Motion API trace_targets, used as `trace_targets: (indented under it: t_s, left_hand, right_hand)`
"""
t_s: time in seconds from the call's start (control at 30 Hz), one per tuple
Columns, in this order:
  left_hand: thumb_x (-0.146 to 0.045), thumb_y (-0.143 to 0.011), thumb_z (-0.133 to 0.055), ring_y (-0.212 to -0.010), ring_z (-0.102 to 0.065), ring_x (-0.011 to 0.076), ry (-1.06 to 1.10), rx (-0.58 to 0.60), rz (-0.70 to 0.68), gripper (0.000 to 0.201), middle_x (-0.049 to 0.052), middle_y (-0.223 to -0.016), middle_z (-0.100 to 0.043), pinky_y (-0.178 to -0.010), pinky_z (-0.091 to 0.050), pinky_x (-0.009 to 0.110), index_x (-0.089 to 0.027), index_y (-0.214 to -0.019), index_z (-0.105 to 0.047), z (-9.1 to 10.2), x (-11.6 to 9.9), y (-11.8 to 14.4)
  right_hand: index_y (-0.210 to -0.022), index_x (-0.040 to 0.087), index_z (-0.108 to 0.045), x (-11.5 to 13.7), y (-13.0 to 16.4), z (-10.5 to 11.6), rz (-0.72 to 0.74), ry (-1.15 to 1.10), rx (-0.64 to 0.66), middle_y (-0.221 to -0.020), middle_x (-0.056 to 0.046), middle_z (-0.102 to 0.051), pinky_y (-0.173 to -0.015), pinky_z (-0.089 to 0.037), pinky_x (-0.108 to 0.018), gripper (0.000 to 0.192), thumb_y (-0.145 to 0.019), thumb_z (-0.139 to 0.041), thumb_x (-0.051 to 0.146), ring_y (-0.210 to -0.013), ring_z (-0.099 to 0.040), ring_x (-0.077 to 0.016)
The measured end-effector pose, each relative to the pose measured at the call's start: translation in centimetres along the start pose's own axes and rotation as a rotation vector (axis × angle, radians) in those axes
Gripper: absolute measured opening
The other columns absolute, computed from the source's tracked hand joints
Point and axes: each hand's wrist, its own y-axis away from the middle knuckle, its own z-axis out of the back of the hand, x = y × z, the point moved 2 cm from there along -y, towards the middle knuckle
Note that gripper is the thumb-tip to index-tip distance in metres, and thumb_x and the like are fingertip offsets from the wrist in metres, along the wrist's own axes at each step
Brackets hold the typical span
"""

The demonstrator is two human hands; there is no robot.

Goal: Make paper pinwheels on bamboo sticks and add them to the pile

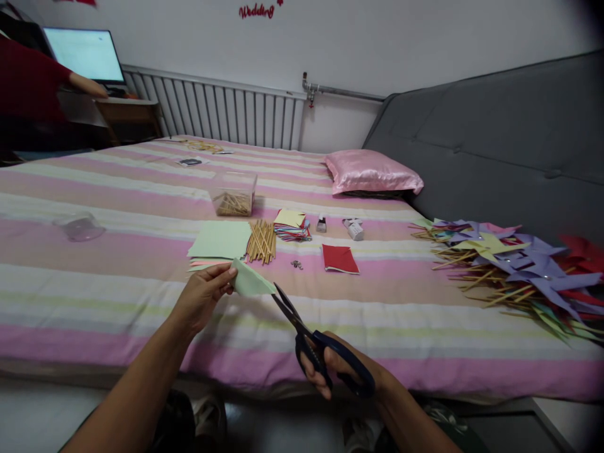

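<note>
Between thumb and fingers, my left hand (205, 294) pinches a folded piece of light green paper (251, 280). My right hand (337, 363) has its fingers through the handles of dark scissors (297, 322). The blades are parted, and their tips reach the right-hand corner of the green paper. Behind my left hand lies a stack of light green sheets (219, 239) with pink ones beneath. Beside it is a bundle of thin wooden sticks (262, 241). A pile of cut coloured paper squares (291, 224) and a red paper square (340, 258) sit farther right, near small metal fasteners (296, 265).
A clear plastic box (233, 194) holds more sticks. Finished paper pinwheels (514, 258) are heaped at the right. A small bottle (321, 223), a white roll-like item (353, 228), a clear lid (80, 226) and a pink pillow (372, 171) rest on the striped bed. Another person (33, 82) is at the far left.
</note>
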Motion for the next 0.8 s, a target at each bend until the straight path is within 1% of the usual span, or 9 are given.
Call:
trace_targets:
  t_s: [0.27,0.43,0.6,0.8]
  left_hand:
    - [-0.031,-0.067,-0.073,-0.060,-0.049,0.0086,-0.101,0.079,-0.031,0.017,0.001,-0.066,-0.062,-0.056,-0.039,0.020,-0.015,-0.075,-0.071,-0.55,-0.12,0.13]
    - [-0.029,-0.069,-0.071,-0.059,-0.048,0.0086,-0.134,0.130,-0.037,0.014,0.000,-0.064,-0.061,-0.056,-0.038,0.020,-0.015,-0.070,-0.070,-0.67,0.08,0.44]
    - [-0.029,-0.070,-0.070,-0.059,-0.048,0.0092,-0.147,0.143,-0.035,0.014,0.000,-0.064,-0.060,-0.056,-0.038,0.020,-0.016,-0.069,-0.070,-0.71,0.08,0.42]
    - [-0.030,-0.067,-0.071,-0.057,-0.049,0.0101,-0.136,0.122,-0.027,0.015,0.001,-0.063,-0.061,-0.056,-0.038,0.022,-0.015,-0.069,-0.070,-0.90,-0.17,0.43]
  right_hand:
    - [-0.075,0.015,-0.053,-0.16,0.11,0.00,-0.009,0.007,0.008,-0.064,0.001,-0.047,-0.050,-0.034,-0.023,0.061,-0.068,-0.046,0.075,-0.052,-0.048,-0.0087]
    - [-0.082,0.014,-0.054,-0.16,0.00,-0.28,-0.032,-0.023,0.014,-0.065,0.002,-0.047,-0.051,-0.035,-0.022,0.063,-0.066,-0.049,0.075,-0.053,-0.047,-0.0075]
    - [-0.081,0.014,-0.053,-0.53,-0.16,-0.35,-0.055,-0.037,-0.001,-0.065,0.002,-0.047,-0.051,-0.035,-0.023,0.066,-0.062,-0.050,0.077,-0.054,-0.046,-0.0085]
    - [-0.073,0.014,-0.050,-1.01,-0.11,-0.09,-0.004,-0.022,0.007,-0.064,0.002,-0.046,-0.047,-0.034,-0.022,0.061,-0.069,-0.045,0.075,-0.050,-0.046,-0.0073]
